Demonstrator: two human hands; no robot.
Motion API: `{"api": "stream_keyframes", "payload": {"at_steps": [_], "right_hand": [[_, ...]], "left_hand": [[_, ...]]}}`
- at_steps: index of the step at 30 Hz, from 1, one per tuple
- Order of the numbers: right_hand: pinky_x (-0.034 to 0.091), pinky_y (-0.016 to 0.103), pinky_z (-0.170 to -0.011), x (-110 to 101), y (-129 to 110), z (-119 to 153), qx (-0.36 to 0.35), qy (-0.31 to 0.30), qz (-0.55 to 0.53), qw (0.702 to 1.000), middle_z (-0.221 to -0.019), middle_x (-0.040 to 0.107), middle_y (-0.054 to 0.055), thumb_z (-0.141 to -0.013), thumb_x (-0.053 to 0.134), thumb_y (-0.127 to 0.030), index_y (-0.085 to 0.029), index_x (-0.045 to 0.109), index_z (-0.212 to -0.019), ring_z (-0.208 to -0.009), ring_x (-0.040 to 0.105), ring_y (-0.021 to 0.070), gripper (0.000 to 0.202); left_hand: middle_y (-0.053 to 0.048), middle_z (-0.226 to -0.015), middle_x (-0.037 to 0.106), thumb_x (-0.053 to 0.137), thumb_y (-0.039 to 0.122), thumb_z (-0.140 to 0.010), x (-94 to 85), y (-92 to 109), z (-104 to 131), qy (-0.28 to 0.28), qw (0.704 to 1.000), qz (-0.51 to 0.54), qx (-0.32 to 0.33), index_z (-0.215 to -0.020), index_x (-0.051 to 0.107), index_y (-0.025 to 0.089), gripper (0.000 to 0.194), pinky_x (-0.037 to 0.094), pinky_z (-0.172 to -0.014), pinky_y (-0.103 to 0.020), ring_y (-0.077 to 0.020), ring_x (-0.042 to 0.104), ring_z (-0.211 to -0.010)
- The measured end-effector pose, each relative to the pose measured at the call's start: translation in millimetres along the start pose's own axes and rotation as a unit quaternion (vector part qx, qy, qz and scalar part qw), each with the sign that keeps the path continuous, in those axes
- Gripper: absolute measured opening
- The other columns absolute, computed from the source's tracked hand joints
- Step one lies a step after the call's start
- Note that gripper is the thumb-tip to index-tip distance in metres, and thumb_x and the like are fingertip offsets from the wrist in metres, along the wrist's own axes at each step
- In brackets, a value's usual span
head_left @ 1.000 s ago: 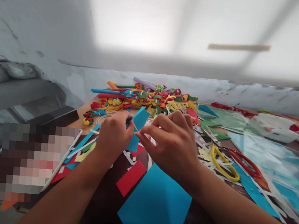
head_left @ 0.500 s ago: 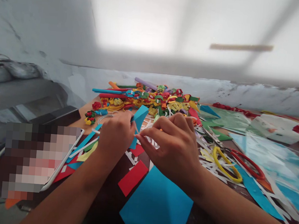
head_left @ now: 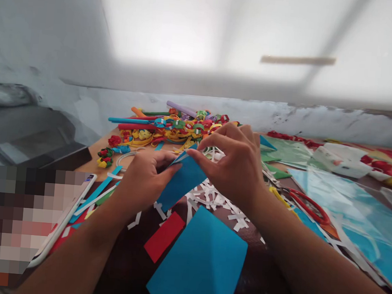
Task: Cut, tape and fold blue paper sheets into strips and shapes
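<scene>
1. We hold a small blue paper piece between both hands, tilted and raised above the dark tabletop.
2. Our left hand pinches the piece's left edge, thumb lying on the face toward us; its fingers are closed, their tips partly hidden behind the paper.
3. Our right hand has thumb and index finger nearly closed at the upper edge, touching it where a narrow white strip runs; its other fingers curl loosely. We cannot tell how firmly they grip.
4. Nearest us lies a large blue sheet, with a red paper rectangle just beside its left edge.
5. White paper scraps spread behind the sheet and below our right hand.
6. To our right we see scissors with red and yellow handles, the yellow partly hidden by our forearm, and clear plastic packets beyond.
7. To our left sits a white-edged device, its screen blurred.
8. At the back we have colourful paper chains and rolled paper tubes heaped together.
</scene>
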State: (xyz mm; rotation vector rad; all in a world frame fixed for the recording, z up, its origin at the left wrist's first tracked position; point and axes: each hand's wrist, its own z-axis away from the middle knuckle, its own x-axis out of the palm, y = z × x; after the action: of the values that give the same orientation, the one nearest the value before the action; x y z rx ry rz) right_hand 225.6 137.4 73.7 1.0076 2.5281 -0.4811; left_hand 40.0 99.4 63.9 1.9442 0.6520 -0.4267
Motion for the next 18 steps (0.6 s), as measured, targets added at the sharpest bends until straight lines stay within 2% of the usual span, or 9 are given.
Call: {"api": "stream_keyframes", "payload": {"at_steps": [3, 6, 11, 18], "right_hand": [[0.039, 0.045, -0.085, -0.4, 4.5, -2.5, 0.004, -0.014, -0.013, 1.0, -0.09, 0.066, 0.004, -0.083, 0.084, -0.039, -0.026, 0.076, -0.079, -0.091, 0.056, 0.0269, 0.015], [0.04, 0.045, -0.088, -0.1, 5.1, -2.2, 0.0, -0.022, -0.024, 0.999, -0.094, 0.066, 0.004, -0.081, 0.085, -0.037, -0.025, 0.075, -0.079, -0.094, 0.057, 0.0268, 0.016], [0.043, 0.045, -0.089, -0.3, 5.5, -3.3, -0.003, -0.024, -0.024, 0.999, -0.098, 0.068, 0.004, -0.081, 0.086, -0.033, -0.026, 0.076, -0.079, -0.096, 0.059, 0.027, 0.012], [0.043, 0.052, -0.094, -4.4, 7.4, -8.1, -0.047, -0.036, 0.016, 0.998, -0.116, 0.07, 0.006, -0.087, 0.08, -0.033, -0.026, 0.077, -0.082, -0.106, 0.056, 0.0326, 0.009]], "left_hand": [[-0.004, -0.084, 0.082, 0.07, 0.041, -0.086, -0.7, 3.3, 2.2, -0.049, 0.992, 0.106, -0.045, -0.1, 0.082, 0.023, 0.026, 0.059, -0.052, -0.029, -0.0233, 0.074, -0.065], [-0.004, -0.084, 0.081, 0.075, 0.044, -0.083, -3.1, 2.3, 2.2, -0.09, 0.977, 0.179, -0.075, -0.096, 0.082, 0.023, 0.026, 0.058, -0.053, -0.027, -0.0218, 0.073, -0.066], [0.0, -0.068, 0.073, 0.073, 0.057, -0.083, -8.2, -1.6, 0.2, -0.131, 0.967, 0.199, -0.096, -0.087, 0.079, 0.021, 0.037, 0.049, -0.045, -0.02, -0.0137, 0.061, -0.054], [0.0, -0.072, 0.076, 0.074, 0.044, -0.085, -8.0, 2.2, -2.0, -0.16, 0.962, 0.192, -0.114, -0.092, 0.081, 0.022, 0.025, 0.049, -0.046, -0.017, -0.012, 0.063, -0.056]]}}
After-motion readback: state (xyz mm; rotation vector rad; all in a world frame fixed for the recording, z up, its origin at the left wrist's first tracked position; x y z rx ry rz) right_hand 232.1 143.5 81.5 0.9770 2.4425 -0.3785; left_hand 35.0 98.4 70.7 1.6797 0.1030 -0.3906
